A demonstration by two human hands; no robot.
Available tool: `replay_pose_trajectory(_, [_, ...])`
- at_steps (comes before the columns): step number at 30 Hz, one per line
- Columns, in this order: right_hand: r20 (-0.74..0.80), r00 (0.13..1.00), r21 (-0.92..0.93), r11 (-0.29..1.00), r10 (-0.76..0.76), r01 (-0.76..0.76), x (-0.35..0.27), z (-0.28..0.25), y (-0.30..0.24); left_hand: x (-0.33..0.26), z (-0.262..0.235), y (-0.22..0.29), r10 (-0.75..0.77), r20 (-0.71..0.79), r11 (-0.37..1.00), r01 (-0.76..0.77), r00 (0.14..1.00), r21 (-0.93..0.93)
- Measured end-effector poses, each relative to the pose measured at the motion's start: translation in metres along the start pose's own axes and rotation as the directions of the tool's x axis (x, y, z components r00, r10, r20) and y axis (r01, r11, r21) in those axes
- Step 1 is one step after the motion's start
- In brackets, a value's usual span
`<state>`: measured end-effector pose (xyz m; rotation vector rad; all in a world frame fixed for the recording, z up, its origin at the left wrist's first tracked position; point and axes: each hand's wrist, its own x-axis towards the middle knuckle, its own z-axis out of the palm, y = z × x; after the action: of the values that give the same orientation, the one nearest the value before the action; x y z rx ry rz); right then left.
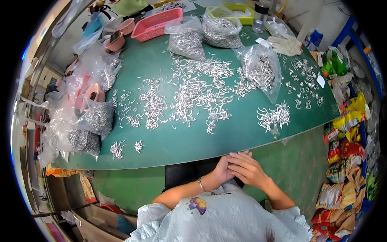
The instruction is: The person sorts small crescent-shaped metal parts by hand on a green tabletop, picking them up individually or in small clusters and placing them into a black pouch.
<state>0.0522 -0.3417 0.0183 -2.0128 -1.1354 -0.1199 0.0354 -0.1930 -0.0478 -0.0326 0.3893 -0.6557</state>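
My left hand (222,170) and my right hand (246,168) are together at the near edge of the green table (173,149). The right hand's fingers are bent over the left hand and cover most of its fingers. Both look closed; anything between them is hidden. Beyond them on the table lies a pile of small curved silver metal pieces (274,117). More such pieces spread in loose heaps (187,97) over the middle. Two little clusters, a larger one (117,149) and a smaller one (138,146), lie at the near left.
Clear plastic bags of metal pieces (185,42) stand at the back; another bag (264,70) lies open at the right. Bulging bags (86,117) crowd the left edge. A pink basket (157,25), a green tray (242,18) and white gloves (285,45) are at the back.
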Motion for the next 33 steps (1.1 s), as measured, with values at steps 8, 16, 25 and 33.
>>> replay_pose_trajectory(8, [-0.552,0.808,-0.057,0.958,0.204,-0.281,0.014,-0.035,0.023,-0.038,0.143,0.080,0.216,-0.257,0.785,-0.011,0.942,0.619])
replay_pose_trajectory(16, [-0.618,0.747,-0.140,0.901,0.245,-0.411,0.004,-0.063,0.041,0.073,0.317,0.351,0.794,0.361,-0.078,-0.506,0.490,0.859])
replay_pose_trajectory(25, [-0.723,0.614,-0.084,0.841,0.318,-0.534,-0.040,-0.088,0.069,0.099,0.336,0.365,0.600,0.772,-0.796,0.062,0.211,0.602])
replay_pose_trajectory(33, [-0.455,0.722,-0.048,0.795,0.521,-0.604,-0.019,-0.121,0.108,-0.051,0.195,0.093,0.053,0.088,0.206,-0.097,0.995,0.974])
